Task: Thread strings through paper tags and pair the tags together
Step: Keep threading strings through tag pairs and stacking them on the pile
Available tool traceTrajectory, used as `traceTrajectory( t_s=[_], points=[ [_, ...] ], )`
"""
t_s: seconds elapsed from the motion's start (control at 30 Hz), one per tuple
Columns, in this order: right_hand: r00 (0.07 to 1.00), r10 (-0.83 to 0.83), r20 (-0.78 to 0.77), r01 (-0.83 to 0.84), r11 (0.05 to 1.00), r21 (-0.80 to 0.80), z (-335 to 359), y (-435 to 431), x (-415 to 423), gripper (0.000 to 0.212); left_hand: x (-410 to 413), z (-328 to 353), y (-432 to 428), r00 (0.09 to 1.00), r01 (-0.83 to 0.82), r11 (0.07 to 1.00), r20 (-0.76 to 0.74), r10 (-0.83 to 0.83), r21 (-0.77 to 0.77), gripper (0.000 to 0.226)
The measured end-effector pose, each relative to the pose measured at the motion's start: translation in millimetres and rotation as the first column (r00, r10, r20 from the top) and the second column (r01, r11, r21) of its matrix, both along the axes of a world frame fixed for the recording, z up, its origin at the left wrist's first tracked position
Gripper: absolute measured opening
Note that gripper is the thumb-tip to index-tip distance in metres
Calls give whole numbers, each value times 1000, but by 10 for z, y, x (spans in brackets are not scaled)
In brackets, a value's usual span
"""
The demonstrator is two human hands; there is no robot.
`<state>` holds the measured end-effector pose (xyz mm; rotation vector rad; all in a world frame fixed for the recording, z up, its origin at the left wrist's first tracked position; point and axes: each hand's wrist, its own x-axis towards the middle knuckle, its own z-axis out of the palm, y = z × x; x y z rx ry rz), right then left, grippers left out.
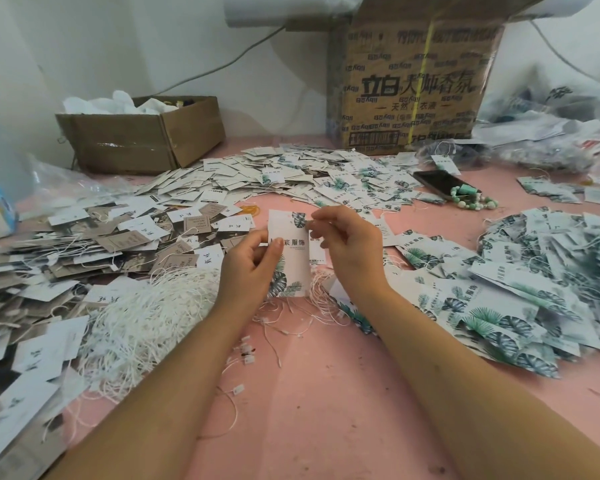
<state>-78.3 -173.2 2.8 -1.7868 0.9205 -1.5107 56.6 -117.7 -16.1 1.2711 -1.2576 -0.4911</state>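
The left hand (253, 268) has its fingers (274, 252) curled round the lower left edge of a leaf-printed tag (286, 225), thumb on its face, holding it upright above the pink counter (326, 393). The right hand (347, 244) pinches the tag's upper right corner; whether a string sits in that pinch is too small to tell. Left of the tag lies a white string bundle (146, 313), right of it a heap of matching tags (499, 306), and beyond it 1 phone (433, 181) and 1 large cardboard box (409, 88).
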Motion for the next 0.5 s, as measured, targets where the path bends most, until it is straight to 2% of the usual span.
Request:
traceTrajectory(
  t_s=[0.13,0.33,0.5],
  points=[
    [997,-42,-59,41,999,-31,17,12,15,11,-13,6,2,1000,4,1000,11,-4,3,15],
    [952,-110,-286,74,988,-135,-2,-3,40,11,-28,-2,-2,997,-2,1000,74,3,-12,15],
    [919,-180,-351,122,976,-183,7,12,28,12,-29,-3,5,993,-1,1000,115,4,-20,12]
  ],
)
